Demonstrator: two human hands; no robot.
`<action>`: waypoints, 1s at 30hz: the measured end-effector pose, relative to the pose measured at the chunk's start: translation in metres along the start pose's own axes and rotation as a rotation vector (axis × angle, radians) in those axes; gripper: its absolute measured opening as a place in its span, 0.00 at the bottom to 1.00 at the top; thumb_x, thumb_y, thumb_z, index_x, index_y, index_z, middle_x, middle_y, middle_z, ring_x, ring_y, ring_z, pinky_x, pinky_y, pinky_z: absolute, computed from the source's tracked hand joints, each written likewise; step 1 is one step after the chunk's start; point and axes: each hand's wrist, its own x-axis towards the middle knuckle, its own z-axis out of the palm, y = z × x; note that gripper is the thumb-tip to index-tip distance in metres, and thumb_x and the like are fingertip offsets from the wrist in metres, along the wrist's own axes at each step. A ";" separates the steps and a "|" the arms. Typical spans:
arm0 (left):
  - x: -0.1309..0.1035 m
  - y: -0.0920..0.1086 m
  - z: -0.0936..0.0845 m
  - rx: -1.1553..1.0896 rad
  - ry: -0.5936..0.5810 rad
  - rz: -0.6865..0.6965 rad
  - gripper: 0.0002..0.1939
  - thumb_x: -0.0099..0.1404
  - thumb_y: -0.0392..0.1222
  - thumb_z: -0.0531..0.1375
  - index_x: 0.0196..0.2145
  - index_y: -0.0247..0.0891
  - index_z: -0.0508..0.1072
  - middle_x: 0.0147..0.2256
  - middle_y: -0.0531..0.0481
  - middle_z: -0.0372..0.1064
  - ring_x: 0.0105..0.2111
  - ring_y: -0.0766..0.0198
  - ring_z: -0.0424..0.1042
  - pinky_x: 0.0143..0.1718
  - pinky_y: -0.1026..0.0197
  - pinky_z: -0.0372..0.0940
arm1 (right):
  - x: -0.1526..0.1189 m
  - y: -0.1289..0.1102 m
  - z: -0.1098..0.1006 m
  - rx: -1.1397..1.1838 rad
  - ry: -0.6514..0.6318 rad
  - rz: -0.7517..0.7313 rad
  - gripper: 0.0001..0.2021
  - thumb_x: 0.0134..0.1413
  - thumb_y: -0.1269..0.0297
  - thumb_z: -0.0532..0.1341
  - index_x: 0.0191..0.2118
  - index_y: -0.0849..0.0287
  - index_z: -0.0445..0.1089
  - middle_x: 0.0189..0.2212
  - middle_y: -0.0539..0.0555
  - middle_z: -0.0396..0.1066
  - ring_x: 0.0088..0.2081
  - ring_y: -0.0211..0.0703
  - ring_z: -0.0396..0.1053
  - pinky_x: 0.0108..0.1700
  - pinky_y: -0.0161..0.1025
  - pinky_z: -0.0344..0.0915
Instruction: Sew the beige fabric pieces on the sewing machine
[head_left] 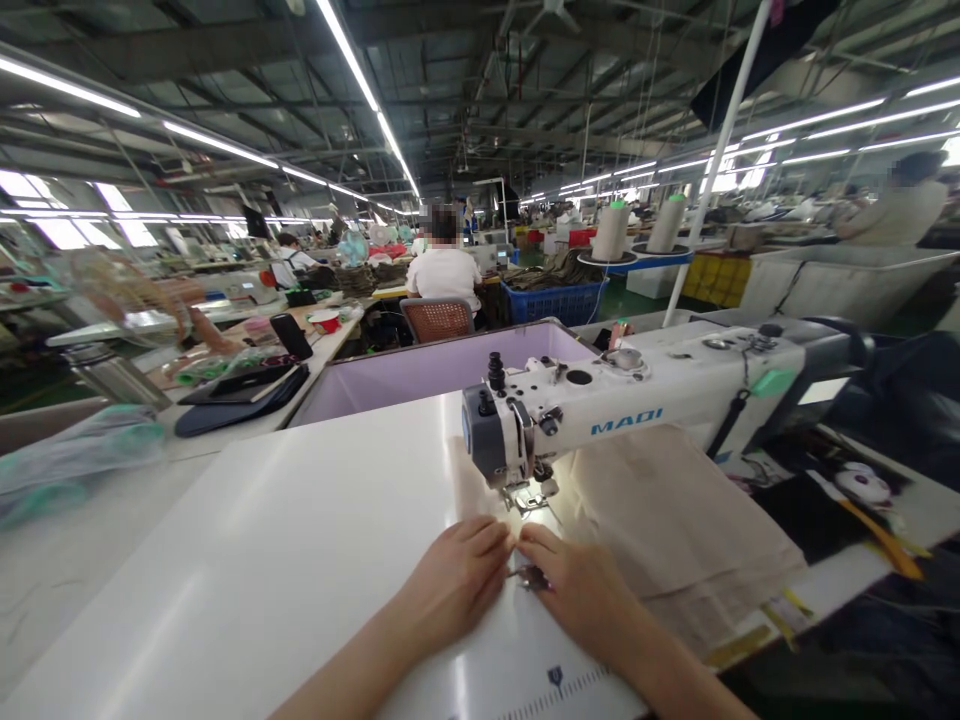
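Note:
Beige fabric [675, 510] lies under the arm of a white sewing machine [622, 415] and spreads to its right. Just in front of the lit presser foot [527, 498], my left hand [469, 568] rests with fingers bent and pressed together at the fabric's near edge. My right hand [574, 585] meets it there, thumb and fingers closed near a small metal part on the machine bed. The fingertips of both hands nearly touch. What lies between them is too small to make out.
A white table [247, 530] extends left, with a dark pouch [244, 395] on the side table beyond. Behind the machine are a lilac bin [420, 365], two thread cones [611, 232] and a seated person [444, 270]. A pole [716, 165] rises at the right.

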 end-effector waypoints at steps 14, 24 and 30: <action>0.016 -0.033 0.003 0.033 0.013 -0.077 0.14 0.72 0.35 0.52 0.52 0.39 0.70 0.49 0.44 0.71 0.50 0.53 0.70 0.51 0.51 0.68 | 0.017 0.002 -0.006 0.031 0.054 0.030 0.14 0.56 0.75 0.57 0.45 0.54 0.72 0.50 0.48 0.75 0.44 0.45 0.76 0.43 0.36 0.66; 0.010 -0.034 0.004 0.042 0.036 -0.180 0.17 0.70 0.36 0.57 0.56 0.39 0.67 0.53 0.44 0.69 0.53 0.52 0.68 0.54 0.48 0.66 | 0.006 0.000 0.003 0.140 0.081 0.054 0.22 0.53 0.77 0.56 0.53 0.55 0.70 0.57 0.51 0.71 0.52 0.46 0.72 0.53 0.39 0.67; -0.001 0.016 0.007 0.089 -0.093 -0.279 0.10 0.68 0.37 0.60 0.46 0.36 0.72 0.46 0.43 0.71 0.47 0.49 0.69 0.49 0.45 0.71 | -0.007 0.002 0.005 0.179 0.095 0.023 0.24 0.53 0.76 0.55 0.56 0.58 0.68 0.59 0.56 0.69 0.55 0.48 0.71 0.57 0.42 0.66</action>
